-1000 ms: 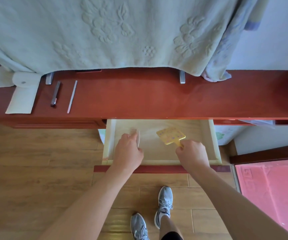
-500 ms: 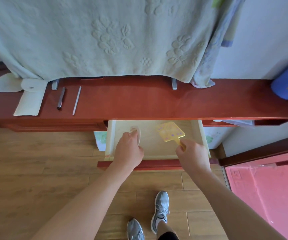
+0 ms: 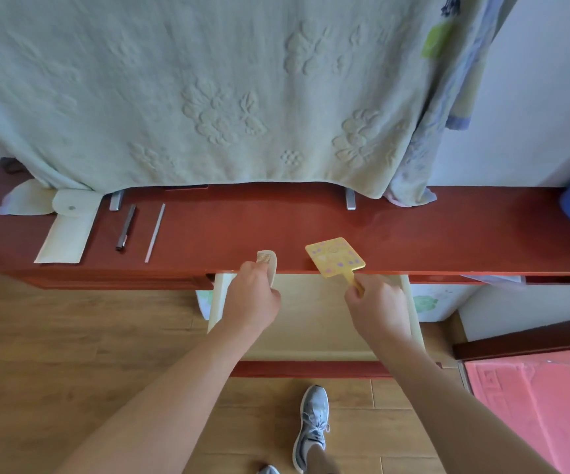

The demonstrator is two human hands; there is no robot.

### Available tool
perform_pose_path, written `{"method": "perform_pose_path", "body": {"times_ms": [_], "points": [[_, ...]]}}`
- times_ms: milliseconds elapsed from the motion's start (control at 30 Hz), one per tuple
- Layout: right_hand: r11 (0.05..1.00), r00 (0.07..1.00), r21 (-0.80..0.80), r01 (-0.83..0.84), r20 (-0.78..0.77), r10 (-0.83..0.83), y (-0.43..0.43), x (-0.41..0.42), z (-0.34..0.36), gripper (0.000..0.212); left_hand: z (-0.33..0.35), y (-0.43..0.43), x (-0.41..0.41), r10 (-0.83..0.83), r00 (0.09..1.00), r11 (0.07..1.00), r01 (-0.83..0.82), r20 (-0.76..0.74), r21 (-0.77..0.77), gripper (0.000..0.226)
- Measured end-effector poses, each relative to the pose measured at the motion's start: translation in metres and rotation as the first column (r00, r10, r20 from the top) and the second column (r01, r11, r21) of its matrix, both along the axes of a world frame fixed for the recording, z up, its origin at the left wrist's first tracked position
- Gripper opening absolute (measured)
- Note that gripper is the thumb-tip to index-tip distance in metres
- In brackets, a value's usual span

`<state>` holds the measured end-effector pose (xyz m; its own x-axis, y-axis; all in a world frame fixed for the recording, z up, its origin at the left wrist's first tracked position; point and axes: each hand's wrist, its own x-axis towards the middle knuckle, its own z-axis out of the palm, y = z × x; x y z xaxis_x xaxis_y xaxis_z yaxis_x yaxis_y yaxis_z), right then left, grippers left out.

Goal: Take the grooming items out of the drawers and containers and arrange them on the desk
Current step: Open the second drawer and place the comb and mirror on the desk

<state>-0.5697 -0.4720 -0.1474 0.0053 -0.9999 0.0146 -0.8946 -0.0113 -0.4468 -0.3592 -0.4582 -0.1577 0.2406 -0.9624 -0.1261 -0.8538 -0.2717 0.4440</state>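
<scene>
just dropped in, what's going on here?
A person stands at a red desk with its drawer open. The left hand grips a small comb, the right hand pinches the handle of a yellow paddle; both are over the desk's front edge, not yet set down. A pouch, a dark pen-like tool and a thin stick lie at the desk's left.

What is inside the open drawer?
The drawer shows only its bare pale bottom. The left hand and right hand cover parts; its back is hidden under the desk.

Bare forearms; grey lace-up sneakers (image 3: 311, 427), white socks.
</scene>
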Motion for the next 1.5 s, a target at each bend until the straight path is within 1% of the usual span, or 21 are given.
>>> {"method": "perform_pose_path", "body": {"times_ms": [100,300,467,633,800,1000,1233,1333,1500], "points": [[1.0,1.0,0.004,-0.006,0.016,0.006,-0.024,0.001,-0.01,0.023,-0.01,-0.024,0.001,0.026,1.0,1.0,-0.026,0.008,0.01,0.015],[0.998,0.998,-0.012,-0.066,0.022,0.067,-0.065,0.003,-0.025,0.028,-0.025,-0.06,-0.004,0.051,0.999,0.999,-0.051,0.002,-0.018,0.014],[0.996,0.995,-0.005,-0.094,0.028,0.095,-0.087,0.008,-0.034,0.031,-0.03,-0.083,-0.004,0.058,0.996,0.998,-0.056,0.063,-0.033,0.012],[0.993,0.993,-0.01,-0.115,0.026,0.115,-0.1,0.013,-0.044,0.029,-0.036,-0.096,-0.002,0.079,0.992,0.996,-0.075,0.097,-0.042,0.023],[0.993,0.994,-0.04,-0.11,-0.012,0.109,-0.107,0.019,-0.053,0.025,-0.037,-0.102,0.001,0.072,0.995,0.996,-0.069,0.072,-0.05,0.026],[0.997,0.997,-0.044,-0.06,-0.042,0.058,-0.11,0.028,-0.059,0.023,-0.038,-0.111,0.005,0.031,0.999,0.997,-0.029,0.025,-0.076,0.031],[0.998,0.999,-0.062,-0.029,-0.032,0.027,-0.116,0.038,-0.06,0.025,-0.039,-0.122,0.007,0.017,1.0,0.998,-0.017,-0.012,-0.063,0.039],[0.997,0.999,-0.07,-0.032,-0.03,0.03,-0.117,0.043,-0.059,0.026,-0.04,-0.123,0.007,0.019,1.0,0.998,-0.02,-0.017,-0.064,0.039],[0.998,1.0,-0.066,0.0,-0.018,-0.001,-0.117,0.049,-0.062,0.02,-0.041,-0.126,0.008,0.011,0.999,0.998,-0.013,-0.03,-0.067,0.041]]}}
